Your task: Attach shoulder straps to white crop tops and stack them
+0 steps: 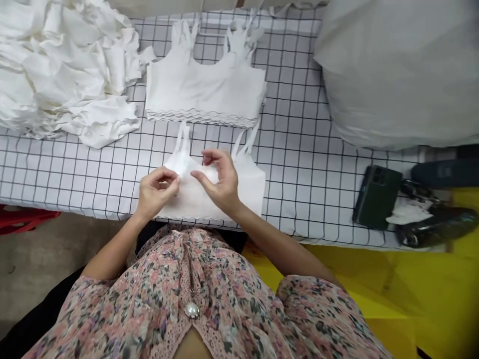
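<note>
A white strappy camisole top (249,187) lies flat at the table's near edge, its straps pointing away from me. My left hand (157,192) pinches the fabric of this top below its left strap, thumb and fingertips together. Over the middle of the same top hovers my right hand (222,182), thumb and fingers apart with nothing visible between them. Just beyond lies a neat stack of similar white tops (207,87), with layered wavy hems towards me and bunched straps at the far side.
A large heap of white garments (67,65) covers the table's left end. On the right are a bulky white cloth bundle (400,70), a dark green phone (377,197) and a dark shiny case (436,227). Checked cloth (295,149) covers the table. A red plastic item (26,218) stands lower left.
</note>
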Demonstrator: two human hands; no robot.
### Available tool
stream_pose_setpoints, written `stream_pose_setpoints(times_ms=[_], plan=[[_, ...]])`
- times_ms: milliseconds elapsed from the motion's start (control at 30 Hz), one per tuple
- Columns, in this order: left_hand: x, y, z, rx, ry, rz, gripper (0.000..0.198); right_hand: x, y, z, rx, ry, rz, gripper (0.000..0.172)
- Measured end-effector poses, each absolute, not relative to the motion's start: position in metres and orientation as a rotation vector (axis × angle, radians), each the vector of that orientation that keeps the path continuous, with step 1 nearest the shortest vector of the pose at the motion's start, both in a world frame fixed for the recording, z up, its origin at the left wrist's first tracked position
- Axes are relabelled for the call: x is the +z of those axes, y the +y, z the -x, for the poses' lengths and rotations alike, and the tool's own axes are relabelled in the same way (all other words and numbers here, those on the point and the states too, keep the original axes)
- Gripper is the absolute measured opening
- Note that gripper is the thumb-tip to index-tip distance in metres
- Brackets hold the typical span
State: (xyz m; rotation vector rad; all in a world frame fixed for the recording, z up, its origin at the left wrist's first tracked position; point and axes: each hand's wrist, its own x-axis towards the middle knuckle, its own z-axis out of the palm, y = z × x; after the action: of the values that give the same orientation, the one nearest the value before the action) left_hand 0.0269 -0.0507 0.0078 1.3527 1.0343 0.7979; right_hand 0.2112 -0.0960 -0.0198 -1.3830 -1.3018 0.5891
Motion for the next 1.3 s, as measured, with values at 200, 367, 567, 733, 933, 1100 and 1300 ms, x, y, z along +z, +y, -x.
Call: stream_pose_setpoints(times_ms=[200,367,567,733,933,1100,1300], plan=[[0.016,-0.051,-0.017,0.791,0.85,-2.012,0.006,-0.005,-0.104,-0.221,0.468,-1.972,1.308,0.023],[0.018,-0.053,-0.017,0.757,0.863,-2.042,0.009,-0.009,-0.099,-0.221,0.514,-1.903,1.297,0.025],[0.017,-0.047,-0.016,0.783,0.838,-2.039,0.01,-0.01,-0.093,-0.219,0.629,-1.846,1.184,0.021],[0.019,-0.04,-0.013,0.757,0.845,-2.064,0.006,-0.01,-0.085,-0.22,0.569,-1.849,1.201,0.024],[0.014,-0.028,0.009,0.811,1.02,-2.122,0.01,0.008,-0.068,-0.252,0.71,-1.588,1.292,0.016],[0.009,-0.022,0.021,0.757,1.098,-2.094,0.015,0.036,-0.029,-0.292,0.754,-1.25,1.246,0.021],[0.006,-0.023,0.024,0.666,1.081,-2.04,0.014,0.05,-0.013,-0.3,0.754,-1.199,1.124,0.022]])
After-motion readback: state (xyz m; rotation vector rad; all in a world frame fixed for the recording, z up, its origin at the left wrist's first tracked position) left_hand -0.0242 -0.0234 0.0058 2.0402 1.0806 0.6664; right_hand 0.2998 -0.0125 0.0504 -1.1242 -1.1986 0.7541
